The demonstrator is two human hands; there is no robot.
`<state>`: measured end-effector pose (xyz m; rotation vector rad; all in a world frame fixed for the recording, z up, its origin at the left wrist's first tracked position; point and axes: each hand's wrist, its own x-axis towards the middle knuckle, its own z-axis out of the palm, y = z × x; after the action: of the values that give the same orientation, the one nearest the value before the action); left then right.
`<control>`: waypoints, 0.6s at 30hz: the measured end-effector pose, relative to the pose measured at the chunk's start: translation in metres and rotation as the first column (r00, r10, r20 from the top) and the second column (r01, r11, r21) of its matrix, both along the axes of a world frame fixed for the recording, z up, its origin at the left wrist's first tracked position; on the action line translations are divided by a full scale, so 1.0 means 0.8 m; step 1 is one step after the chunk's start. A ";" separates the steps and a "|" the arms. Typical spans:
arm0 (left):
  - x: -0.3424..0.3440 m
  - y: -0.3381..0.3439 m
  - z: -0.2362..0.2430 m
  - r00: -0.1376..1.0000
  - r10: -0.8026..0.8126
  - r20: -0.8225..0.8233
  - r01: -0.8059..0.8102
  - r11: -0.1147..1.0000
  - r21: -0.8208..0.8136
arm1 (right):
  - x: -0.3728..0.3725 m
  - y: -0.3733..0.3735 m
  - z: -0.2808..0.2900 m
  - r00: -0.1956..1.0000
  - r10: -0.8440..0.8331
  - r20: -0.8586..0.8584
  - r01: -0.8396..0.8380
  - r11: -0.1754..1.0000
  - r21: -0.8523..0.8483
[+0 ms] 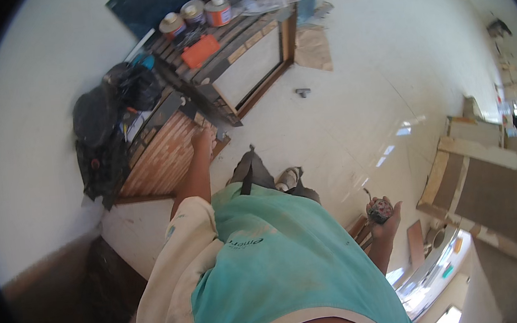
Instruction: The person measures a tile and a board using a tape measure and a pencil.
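Observation:
My left hand (204, 140) reaches to the corner of a wooden cabinet (163, 152) with a striped, slatted front. Its fingers look curled together at the cabinet's dark top edge, and what they may grip there is too small to make out. Out to the right, my right hand (385, 219) is closed around a dark, reddish round bundle (379, 210). A thin strand sticks up from that bundle; its exact kind cannot be told.
Several cans (218, 12) and an orange box (200, 51) stand on a second cabinet (252, 74). Black bags (93, 116) rest on the near one. A small grey piece (303, 92) lies on the pale floor. Wooden framed panels (488, 191) are at the right.

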<state>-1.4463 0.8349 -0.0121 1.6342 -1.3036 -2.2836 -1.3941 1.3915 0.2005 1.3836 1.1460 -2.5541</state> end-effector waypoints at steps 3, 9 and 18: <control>-0.030 -0.003 0.056 0.964 0.261 0.047 -0.261 0.965 -0.006 | -0.089 0.033 0.032 0.990 0.140 -0.033 -0.139 0.989 0.041; 0.019 -0.115 0.034 0.700 0.675 0.234 -0.648 0.737 -0.192 | -0.206 0.033 0.026 0.966 0.259 0.007 -0.259 0.964 0.058; 0.004 -0.193 -0.014 0.257 0.943 0.211 -0.956 0.280 -0.086 | -0.285 0.003 0.037 0.856 0.412 0.311 -0.475 0.866 0.159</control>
<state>-1.4429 0.6808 -0.0233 1.9060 0.0056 -1.3285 -1.6220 1.3937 0.2299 1.2593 1.5318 -1.8989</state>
